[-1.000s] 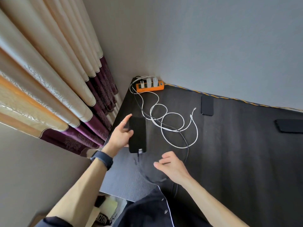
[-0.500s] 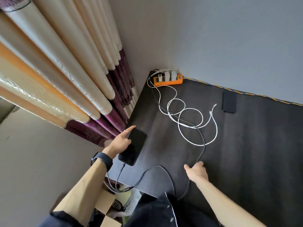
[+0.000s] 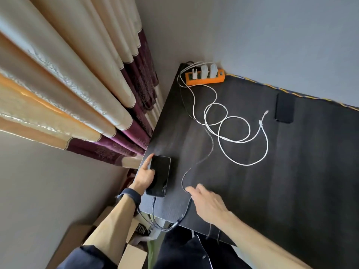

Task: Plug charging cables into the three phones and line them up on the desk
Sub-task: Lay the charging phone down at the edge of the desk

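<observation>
A black phone (image 3: 160, 174) lies face up near the desk's front left corner. My left hand (image 3: 144, 176) grips its left edge, thumb on the screen. A dark braided cable (image 3: 210, 150) is plugged into the phone's near end, loops off the desk edge and runs back up under my right hand (image 3: 206, 202). That hand lies flat with fingers spread, fingertips on the cable. Two white cables (image 3: 236, 131) coil loose mid-desk, their plugs free. A second black phone (image 3: 284, 110) lies at the back, unplugged. The third phone is out of view.
An orange power strip (image 3: 205, 78) with white chargers sits in the back left corner of the black desk (image 3: 291, 181). Curtains (image 3: 77, 94) hang close along the desk's left side. Cardboard boxes (image 3: 134, 255) stand on the floor below the front edge.
My left hand has turned the phone straighter and set it near the front left corner. My right hand moved left along the dark cable toward the phone.
</observation>
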Motion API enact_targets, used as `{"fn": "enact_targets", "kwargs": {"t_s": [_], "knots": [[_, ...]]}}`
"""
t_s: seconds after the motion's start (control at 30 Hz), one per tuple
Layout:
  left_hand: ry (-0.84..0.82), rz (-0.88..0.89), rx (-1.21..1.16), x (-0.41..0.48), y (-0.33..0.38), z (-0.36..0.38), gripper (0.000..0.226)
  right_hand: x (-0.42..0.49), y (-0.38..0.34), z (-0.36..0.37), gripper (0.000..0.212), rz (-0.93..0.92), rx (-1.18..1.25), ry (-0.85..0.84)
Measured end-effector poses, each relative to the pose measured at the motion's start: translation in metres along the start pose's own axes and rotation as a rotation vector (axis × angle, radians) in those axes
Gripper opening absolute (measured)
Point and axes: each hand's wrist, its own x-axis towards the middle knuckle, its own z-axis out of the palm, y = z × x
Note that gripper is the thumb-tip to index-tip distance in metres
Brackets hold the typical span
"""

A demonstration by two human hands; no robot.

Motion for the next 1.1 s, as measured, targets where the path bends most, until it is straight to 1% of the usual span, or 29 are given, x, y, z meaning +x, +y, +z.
{"fn": "enact_targets", "kwargs": {"t_s": [0.03,0.07,0.13,0.2,0.27,0.37,0.43,0.5,0.57,0.63,0.73,0.83,1.0,1.1], "knots": [[0.014,0.008,0.005,0.003,-0.002,-0.003,0.072,0.005,-0.008,0.001,0.038,-0.007,-0.007,-0.046],[0.031,0.01,0.021,0.009,-0.005,-0.006,0.072,0.011,-0.014,0.001,0.033,0.028,0.022,-0.051],[0.066,-0.003,0.025,0.015,-0.01,-0.012,0.073,0.024,-0.016,0.0,0.023,0.153,0.085,-0.011],[0.072,-0.015,0.041,0.012,-0.012,-0.015,0.074,0.033,-0.013,-0.003,0.021,0.202,0.058,-0.018],[0.079,-0.007,0.132,0.018,-0.017,-0.019,0.077,0.041,-0.014,-0.006,0.026,0.171,-0.042,-0.145],[0.077,0.014,0.214,0.017,-0.021,-0.018,0.077,0.047,-0.02,-0.007,0.037,0.042,-0.154,-0.34],[0.094,0.053,0.25,0.015,-0.017,-0.013,0.077,0.055,-0.029,-0.007,0.041,-0.015,-0.181,-0.413],[0.132,0.139,0.369,0.014,-0.018,-0.007,0.086,0.061,-0.037,-0.005,0.045,-0.015,-0.166,-0.398],[0.174,0.193,0.554,0.014,-0.023,-0.004,0.095,0.065,-0.04,-0.004,0.043,0.032,-0.118,-0.279],[0.189,0.199,0.673,0.012,-0.028,-0.002,0.102,0.067,-0.037,-0.005,0.042,0.108,-0.027,-0.138],[0.201,0.184,0.767,0.011,-0.03,0.0,0.109,0.063,-0.028,-0.005,0.057,0.169,0.032,-0.065],[0.209,0.183,0.838,0.011,-0.032,0.003,0.111,0.054,-0.022,0.002,0.059,0.18,0.003,-0.041],[0.225,0.159,0.785,0.009,-0.033,0.005,0.103,0.037,-0.021,0.016,0.051,0.208,-0.017,-0.083],[0.232,0.168,0.758,0.01,-0.034,0.002,0.103,0.036,-0.023,0.024,0.038,0.172,-0.079,-0.128]]}}
